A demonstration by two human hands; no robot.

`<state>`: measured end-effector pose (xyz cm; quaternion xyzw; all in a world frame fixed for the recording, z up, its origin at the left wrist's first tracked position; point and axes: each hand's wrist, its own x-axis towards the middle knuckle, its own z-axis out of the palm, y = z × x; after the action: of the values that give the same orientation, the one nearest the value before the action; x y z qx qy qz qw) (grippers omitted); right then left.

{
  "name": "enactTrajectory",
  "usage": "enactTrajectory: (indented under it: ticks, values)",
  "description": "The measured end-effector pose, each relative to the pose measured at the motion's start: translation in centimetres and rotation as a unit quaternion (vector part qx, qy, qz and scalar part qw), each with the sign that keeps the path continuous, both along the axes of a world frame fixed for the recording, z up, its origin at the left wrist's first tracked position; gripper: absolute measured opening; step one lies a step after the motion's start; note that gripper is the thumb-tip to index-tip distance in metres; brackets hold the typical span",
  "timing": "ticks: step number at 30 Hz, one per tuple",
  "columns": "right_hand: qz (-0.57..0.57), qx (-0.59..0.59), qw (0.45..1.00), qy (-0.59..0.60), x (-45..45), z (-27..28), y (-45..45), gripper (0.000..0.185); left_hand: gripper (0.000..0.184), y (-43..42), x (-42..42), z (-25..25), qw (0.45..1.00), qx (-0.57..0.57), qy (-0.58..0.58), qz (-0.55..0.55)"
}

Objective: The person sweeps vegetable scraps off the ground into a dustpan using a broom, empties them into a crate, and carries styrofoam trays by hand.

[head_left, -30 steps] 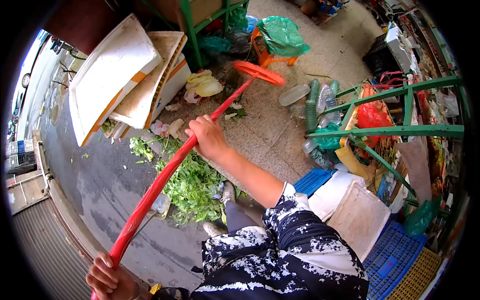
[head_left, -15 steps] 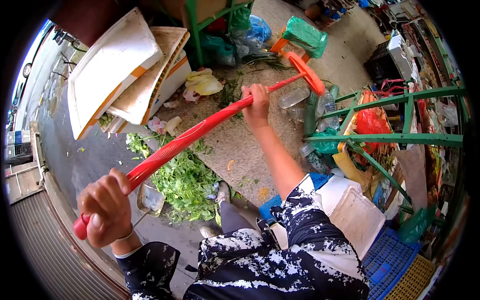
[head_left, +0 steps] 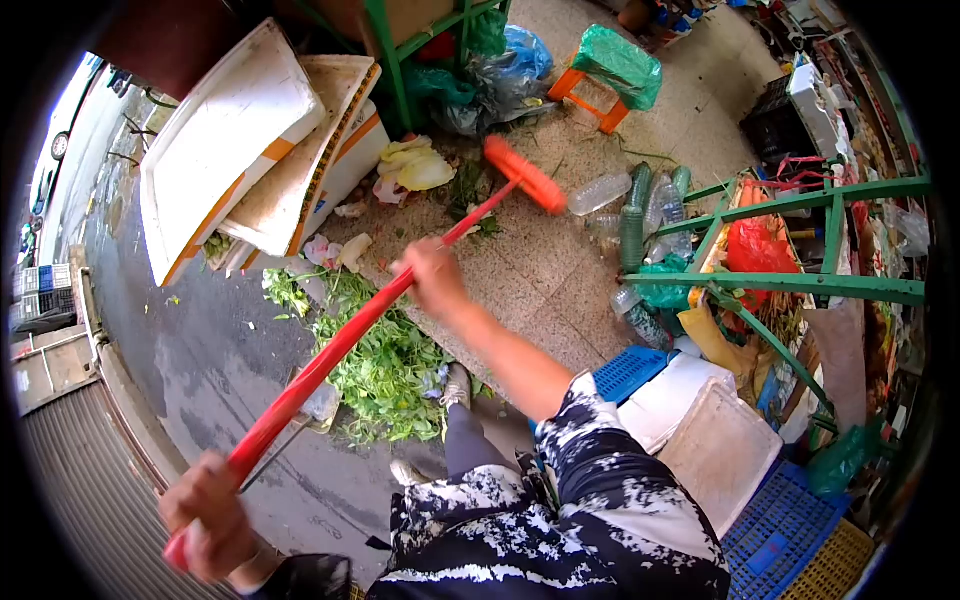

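Note:
A long broom with a red handle (head_left: 322, 362) slants across the view, its orange head (head_left: 527, 178) low over the speckled floor. My left hand (head_left: 212, 520), slightly blurred, is wrapped round the handle's near end. Farther up, my right hand (head_left: 436, 280) grips the same handle, also smeared by motion. Beneath the handle lies a heap of leafy greens (head_left: 385, 375) by my shoe. A greyish pan (head_left: 318, 405) with a thin rod sits at the heap's left; the rod runs toward my left hand, and I cannot tell whether it is held.
White foam boxes (head_left: 230, 140) are stacked at upper left. Plastic bottles (head_left: 600, 193) lie right of the broom head, near a green metal frame (head_left: 800, 282). An orange stool (head_left: 600, 105) with a green bag stands beyond. Blue crates (head_left: 775, 530) are at lower right.
The broom head has swung left across the floor, away from the bottles. My right hand has moved left and down with the handle; my left hand has dropped lower.

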<state>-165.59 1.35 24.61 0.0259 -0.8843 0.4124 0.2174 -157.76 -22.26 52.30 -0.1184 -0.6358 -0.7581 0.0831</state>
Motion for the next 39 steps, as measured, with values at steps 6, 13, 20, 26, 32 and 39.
enactTrajectory:
  ticks: [6, 13, 20, 26, 32, 39]
  values:
    - [0.055, -0.037, 0.996, -0.067, 5.1, 10.8, -5.3, 0.020, 0.028, -8.3, 5.3, 10.3, 0.989, 0.125, -0.041, -0.069]
    - [0.154, 0.074, 0.984, -0.049, -4.3, 2.9, 3.8, 0.018, 0.028, 3.0, 3.7, -1.2, 0.996, -0.058, 0.033, 0.052]
    - [0.076, 0.126, 0.989, -0.008, -9.7, -5.7, 13.3, 0.016, 0.016, 9.0, -0.7, -12.8, 0.978, -0.103, 0.135, -0.123]
    - [-0.045, -0.662, 0.713, -0.226, -5.0, -4.8, 5.8, 0.015, 0.014, 5.1, 1.1, -7.9, 0.979, -0.176, -0.021, -0.105]
    - [0.091, -0.027, 0.995, 0.001, 1.4, 5.9, -2.2, 0.019, 0.029, -1.5, 4.2, 4.8, 0.993, -0.057, 0.076, -0.070]
    - [0.128, 0.051, 0.990, -0.011, -3.4, 2.9, 4.4, 0.022, 0.029, 2.3, 1.9, -0.5, 0.990, -0.073, 0.103, -0.070]
